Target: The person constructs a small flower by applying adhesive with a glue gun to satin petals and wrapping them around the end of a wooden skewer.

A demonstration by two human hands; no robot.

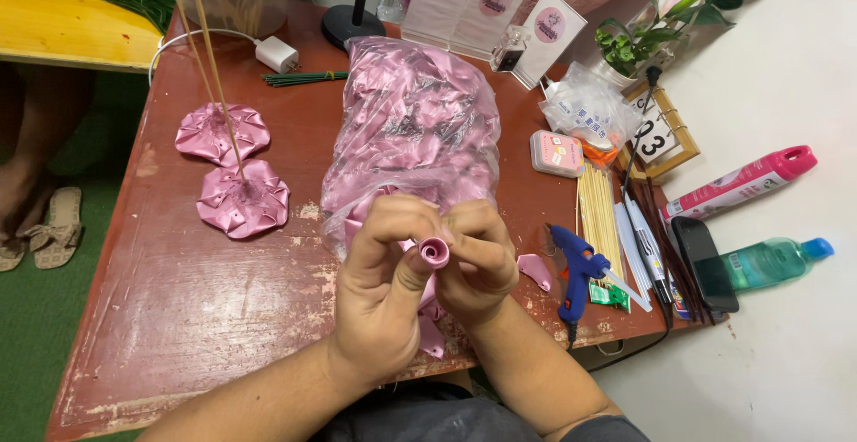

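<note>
**Two hands rolled a pink ribbon bud over a worn red counter**

Nearest the camera, both forearms reached in from the bottom edge. The left hand [379, 295] and right hand [478, 259] met at the centre, just above the counter [205, 308]. Between them sat a small pink bud [434, 252], a strip of satin ribbon wound into a tight spiral. The fingers of both hands were closed around it, pinching it from either side, with the spiral's end facing up. Loose pink ribbon hung below the hands.

Just right of the hands lay a single pink petal [536, 270] and a blue glue gun [576, 272], resting on the counter. Beside the gun lay a bundle of thin wooden sticks [598, 214] and some dark pens. A black phone [705, 263] lay at the counter's right edge.

Directly behind the hands stood a large clear bag [415, 129] stuffed with pink satin petals. To the left, well apart from the hands, two finished pink flowers [234, 170] lay face down on the counter, each with a wooden stick rising from its middle.

Farther back were a white charger [276, 53], a bunch of green wires [303, 77], small printed cards, and a potted plant [656, 22] at the far right. On the white floor to the right lay a pink spray can [745, 180] and a green bottle [775, 261].
</note>
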